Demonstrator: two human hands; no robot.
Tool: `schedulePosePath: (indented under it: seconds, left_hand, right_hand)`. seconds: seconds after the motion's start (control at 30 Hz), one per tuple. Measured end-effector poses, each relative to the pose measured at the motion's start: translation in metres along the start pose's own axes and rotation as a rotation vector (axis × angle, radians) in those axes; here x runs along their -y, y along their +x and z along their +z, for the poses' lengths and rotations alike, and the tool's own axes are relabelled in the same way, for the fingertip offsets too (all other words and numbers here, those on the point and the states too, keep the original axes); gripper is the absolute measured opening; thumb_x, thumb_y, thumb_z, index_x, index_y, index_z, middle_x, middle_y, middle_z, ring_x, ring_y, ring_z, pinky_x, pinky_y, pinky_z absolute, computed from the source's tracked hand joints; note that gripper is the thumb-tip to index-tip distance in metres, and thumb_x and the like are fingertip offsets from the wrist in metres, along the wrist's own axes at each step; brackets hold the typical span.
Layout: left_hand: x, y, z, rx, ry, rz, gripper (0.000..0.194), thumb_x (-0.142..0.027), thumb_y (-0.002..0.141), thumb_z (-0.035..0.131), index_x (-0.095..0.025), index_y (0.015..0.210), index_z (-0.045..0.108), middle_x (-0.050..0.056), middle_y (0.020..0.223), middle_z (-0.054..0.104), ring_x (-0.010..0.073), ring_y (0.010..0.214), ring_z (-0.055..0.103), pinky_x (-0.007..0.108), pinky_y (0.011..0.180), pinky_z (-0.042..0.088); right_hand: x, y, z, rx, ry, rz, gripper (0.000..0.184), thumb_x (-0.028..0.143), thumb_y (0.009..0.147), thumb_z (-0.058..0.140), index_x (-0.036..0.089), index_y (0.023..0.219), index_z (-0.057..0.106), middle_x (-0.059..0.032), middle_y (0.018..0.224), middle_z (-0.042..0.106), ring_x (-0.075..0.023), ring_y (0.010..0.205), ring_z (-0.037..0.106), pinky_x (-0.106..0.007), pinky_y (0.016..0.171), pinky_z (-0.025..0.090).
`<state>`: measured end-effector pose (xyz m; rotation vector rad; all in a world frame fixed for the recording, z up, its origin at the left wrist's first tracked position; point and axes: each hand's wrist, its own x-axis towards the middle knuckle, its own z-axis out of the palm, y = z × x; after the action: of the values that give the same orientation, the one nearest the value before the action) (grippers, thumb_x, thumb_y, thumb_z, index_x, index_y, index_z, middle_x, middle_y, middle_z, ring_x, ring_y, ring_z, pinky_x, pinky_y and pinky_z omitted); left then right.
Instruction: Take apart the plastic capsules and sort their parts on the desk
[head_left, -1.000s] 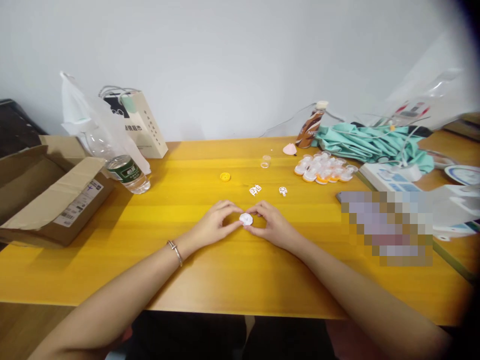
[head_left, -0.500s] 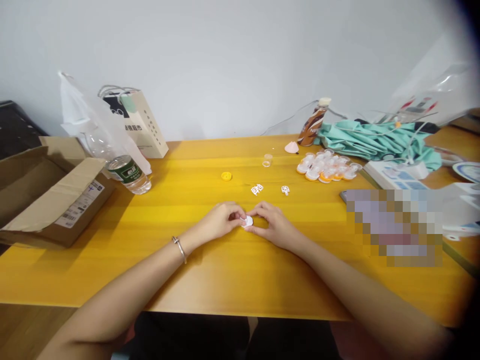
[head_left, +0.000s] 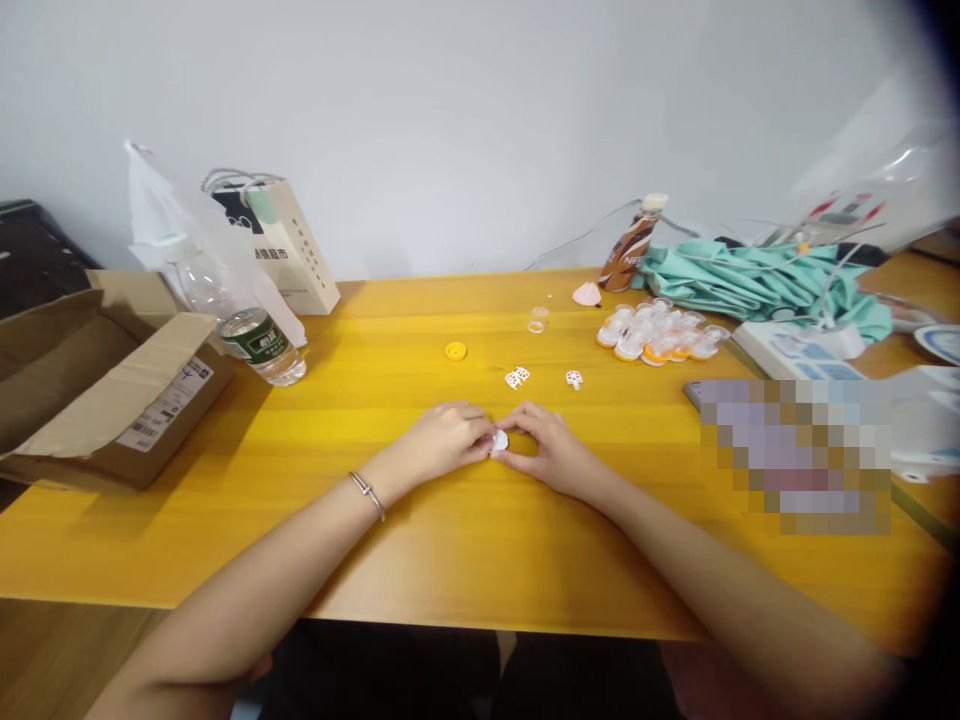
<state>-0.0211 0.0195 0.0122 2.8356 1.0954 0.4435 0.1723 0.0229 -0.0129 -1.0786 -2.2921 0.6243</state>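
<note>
Between my two hands is a small round white plastic piece (head_left: pixel 500 440), low over the wooden table. My left hand (head_left: pixel 455 440) pinches its left side with the fingertips. From the right, my right hand (head_left: pixel 551 447) grips its edge between thumb and fingers. Beyond the hands lie flat white cut-out pieces (head_left: pixel 517 377) and another such piece (head_left: pixel 574 379) to their right. A yellow round cap (head_left: pixel 455 351) rests further back, and a small clear cup (head_left: pixel 538 320) stands behind the white pieces.
Several clear-topped white and orange pieces (head_left: pixel 660 335) are grouped at right, near a brown bottle (head_left: pixel 634 245) and a green folded umbrella (head_left: pixel 765 285). At left are an open cardboard box (head_left: pixel 172 400), a water bottle (head_left: pixel 262 345) and a paper bag (head_left: pixel 300 250). A phone lies right, partly blurred.
The left fingers have shifted slightly and closed further around the left side of the white piece. The right hand keeps its grip. The whole view has moved a little.
</note>
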Motion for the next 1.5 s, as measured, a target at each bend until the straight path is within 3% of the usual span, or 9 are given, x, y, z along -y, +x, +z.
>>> schedulePosePath:
  seconds: [0.17, 0.3, 0.43, 0.6, 0.77, 0.93, 1.07, 1.27, 1.5]
  left_hand:
    - [0.021, -0.007, 0.000, -0.116, 0.219, 0.150, 0.022, -0.028, 0.089, 0.041, -0.016, 0.086, 0.060, 0.003, 0.078, 0.061, 0.0141, 0.073, 0.053, 0.026, 0.066, 0.038]
    - [0.045, -0.015, -0.008, -0.127, 0.386, 0.105, 0.022, -0.025, 0.089, 0.041, -0.017, 0.083, 0.060, 0.003, 0.076, 0.060, 0.0151, 0.072, 0.052, 0.028, 0.063, 0.035]
    - [0.055, -0.019, -0.013, -0.086, 0.324, 0.073, 0.019, -0.026, 0.088, 0.044, -0.017, 0.083, 0.060, 0.003, 0.075, 0.060, 0.0140, 0.071, 0.052, 0.027, 0.065, 0.035]
    - [0.032, -0.016, -0.008, -0.169, 0.030, 0.055, 0.019, -0.029, 0.087, 0.047, -0.017, 0.093, 0.060, 0.005, 0.086, 0.062, 0.0147, 0.079, 0.054, 0.029, 0.073, 0.039]
    - [0.000, -0.008, 0.005, -0.134, -0.183, 0.025, 0.018, -0.028, 0.088, 0.047, -0.020, 0.096, 0.061, 0.004, 0.093, 0.061, 0.0145, 0.085, 0.054, 0.029, 0.079, 0.041]
    - [-0.004, -0.001, 0.013, -0.120, -0.283, -0.022, 0.017, -0.025, 0.088, 0.047, -0.017, 0.092, 0.062, 0.004, 0.087, 0.059, 0.0136, 0.082, 0.055, 0.026, 0.076, 0.044]
    - [0.000, 0.002, 0.016, -0.111, -0.248, -0.006, 0.018, -0.025, 0.089, 0.045, -0.017, 0.089, 0.061, 0.003, 0.086, 0.059, 0.0127, 0.081, 0.055, 0.025, 0.075, 0.043]
    - [-0.005, 0.001, 0.016, -0.085, 0.062, 0.016, 0.025, -0.032, 0.091, 0.040, -0.019, 0.092, 0.061, 0.003, 0.086, 0.061, 0.0153, 0.080, 0.055, 0.030, 0.071, 0.034]
    - [-0.008, -0.002, 0.014, -0.126, 0.184, 0.055, 0.028, -0.031, 0.093, 0.035, -0.018, 0.092, 0.060, 0.004, 0.085, 0.061, 0.0152, 0.079, 0.051, 0.033, 0.072, 0.026]
  right_hand:
    - [0.000, 0.000, 0.001, -0.018, 0.010, 0.008, 0.019, 0.029, 0.074, 0.063, 0.022, 0.091, 0.060, -0.0033, 0.088, 0.058, -0.0175, 0.085, 0.054, -0.033, 0.077, 0.039]
    - [0.000, 0.000, 0.001, -0.027, 0.009, 0.024, 0.018, 0.031, 0.073, 0.063, 0.021, 0.089, 0.060, -0.0034, 0.087, 0.057, -0.0174, 0.084, 0.054, -0.033, 0.077, 0.041]
    - [-0.001, -0.001, 0.002, -0.035, 0.007, 0.018, 0.019, 0.031, 0.074, 0.063, 0.022, 0.090, 0.060, -0.0033, 0.086, 0.057, -0.0173, 0.083, 0.055, -0.033, 0.076, 0.041]
    - [-0.001, -0.001, 0.001, -0.038, 0.006, 0.012, 0.021, 0.031, 0.073, 0.064, 0.022, 0.092, 0.060, -0.0033, 0.087, 0.057, -0.0172, 0.083, 0.055, -0.032, 0.076, 0.041]
    - [-0.003, 0.000, 0.001, -0.023, 0.006, -0.021, 0.023, 0.034, 0.072, 0.067, 0.024, 0.091, 0.061, -0.0031, 0.089, 0.057, -0.0178, 0.086, 0.054, -0.033, 0.077, 0.040]
    - [-0.004, 0.001, 0.002, -0.013, 0.018, -0.019, 0.022, 0.033, 0.070, 0.069, 0.022, 0.087, 0.061, -0.0035, 0.088, 0.058, -0.0182, 0.087, 0.054, -0.033, 0.076, 0.040]
    - [-0.005, 0.002, 0.003, -0.017, 0.030, -0.028, 0.019, 0.032, 0.070, 0.069, 0.021, 0.082, 0.061, -0.0024, 0.084, 0.058, -0.0175, 0.084, 0.054, -0.032, 0.076, 0.039]
    - [-0.007, 0.003, 0.003, -0.022, 0.020, -0.023, 0.018, 0.032, 0.071, 0.068, 0.021, 0.083, 0.060, -0.0023, 0.083, 0.058, -0.0177, 0.083, 0.054, -0.032, 0.075, 0.040]
    - [-0.004, 0.002, 0.002, -0.028, 0.027, -0.013, 0.015, 0.027, 0.071, 0.068, 0.020, 0.082, 0.060, -0.0028, 0.083, 0.058, -0.0173, 0.082, 0.054, -0.033, 0.075, 0.041]
